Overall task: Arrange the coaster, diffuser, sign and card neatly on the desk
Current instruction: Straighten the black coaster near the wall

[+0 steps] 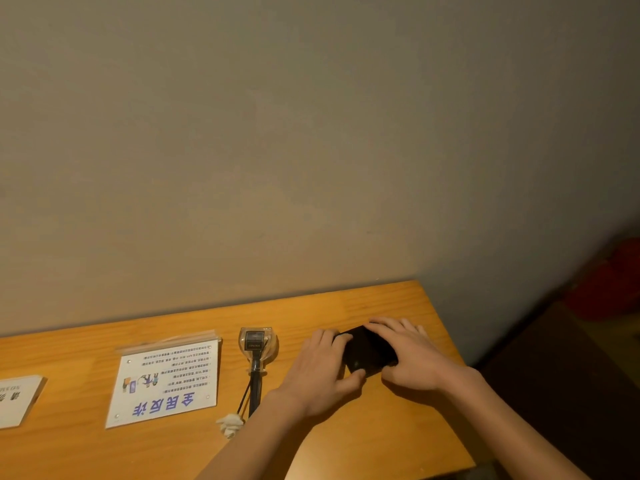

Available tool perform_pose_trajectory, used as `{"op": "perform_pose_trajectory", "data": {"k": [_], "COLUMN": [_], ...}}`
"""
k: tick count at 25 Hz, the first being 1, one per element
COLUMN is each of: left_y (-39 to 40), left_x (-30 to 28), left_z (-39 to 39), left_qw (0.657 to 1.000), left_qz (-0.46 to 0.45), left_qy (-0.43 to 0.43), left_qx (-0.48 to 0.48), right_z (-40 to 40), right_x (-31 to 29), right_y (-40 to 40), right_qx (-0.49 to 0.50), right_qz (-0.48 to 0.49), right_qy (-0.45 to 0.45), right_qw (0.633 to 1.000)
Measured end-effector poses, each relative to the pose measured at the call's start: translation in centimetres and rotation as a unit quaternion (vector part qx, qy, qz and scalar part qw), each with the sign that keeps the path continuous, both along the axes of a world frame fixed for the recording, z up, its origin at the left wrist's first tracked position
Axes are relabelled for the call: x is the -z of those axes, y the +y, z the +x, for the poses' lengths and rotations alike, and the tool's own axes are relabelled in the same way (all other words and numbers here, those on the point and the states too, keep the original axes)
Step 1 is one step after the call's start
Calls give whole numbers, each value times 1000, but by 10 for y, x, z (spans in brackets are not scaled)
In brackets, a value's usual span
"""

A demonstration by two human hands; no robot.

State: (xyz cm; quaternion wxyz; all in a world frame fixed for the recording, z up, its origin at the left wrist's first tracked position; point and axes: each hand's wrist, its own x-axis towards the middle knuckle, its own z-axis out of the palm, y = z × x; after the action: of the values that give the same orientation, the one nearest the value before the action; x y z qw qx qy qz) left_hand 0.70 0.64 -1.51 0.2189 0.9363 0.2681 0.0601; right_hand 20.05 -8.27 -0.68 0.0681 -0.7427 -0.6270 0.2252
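Note:
A black square coaster (367, 351) lies flat near the right end of the wooden desk (398, 445). My left hand (322, 372) grips its left side and my right hand (408, 355) presses on its right side, hiding much of it. A clear glass diffuser (258, 342) lies on its side left of my hands, its dark sticks and a white flower (230, 424) pointing toward me. Further left, an acrylic sign (166, 382) with blue lettering lies flat, upside down to me. A white card (17, 400) sits at the left edge, partly cut off.
A plain grey wall (311, 150) rises right behind the desk. The desk ends just right of my right hand. Beyond that edge lies dark floor with something red (609, 285) in the shadow.

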Motion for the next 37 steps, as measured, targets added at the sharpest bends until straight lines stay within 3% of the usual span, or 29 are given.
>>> {"op": "perform_pose_trajectory", "data": {"k": [6,10,15,22,29,37], "left_y": [9,9,7,9,18,23], "left_x": [-3,-5,-7,-3,0,0], "left_z": [-4,1,10,13,17,26], "left_qw": [952,903,880,922,943,942], "left_qz": [-264,-348,-318,-196,-133,-98], "left_qy": [-113,-184,-235,-191,-71,-9], "left_qx": [-105,-174,-265,-273,-298,-321], "right_z": [2,-10,-30,-51,-50,-48], "right_x": [3,3,8,11,20,27], "right_y": [6,16,29,52,70,82], "right_qx": [77,133,194,284,278,268], "right_qz": [92,180,231,237,196,161], "right_qy": [166,247,263,257,187,133], "right_qw": [979,943,916,893,922,941]}}
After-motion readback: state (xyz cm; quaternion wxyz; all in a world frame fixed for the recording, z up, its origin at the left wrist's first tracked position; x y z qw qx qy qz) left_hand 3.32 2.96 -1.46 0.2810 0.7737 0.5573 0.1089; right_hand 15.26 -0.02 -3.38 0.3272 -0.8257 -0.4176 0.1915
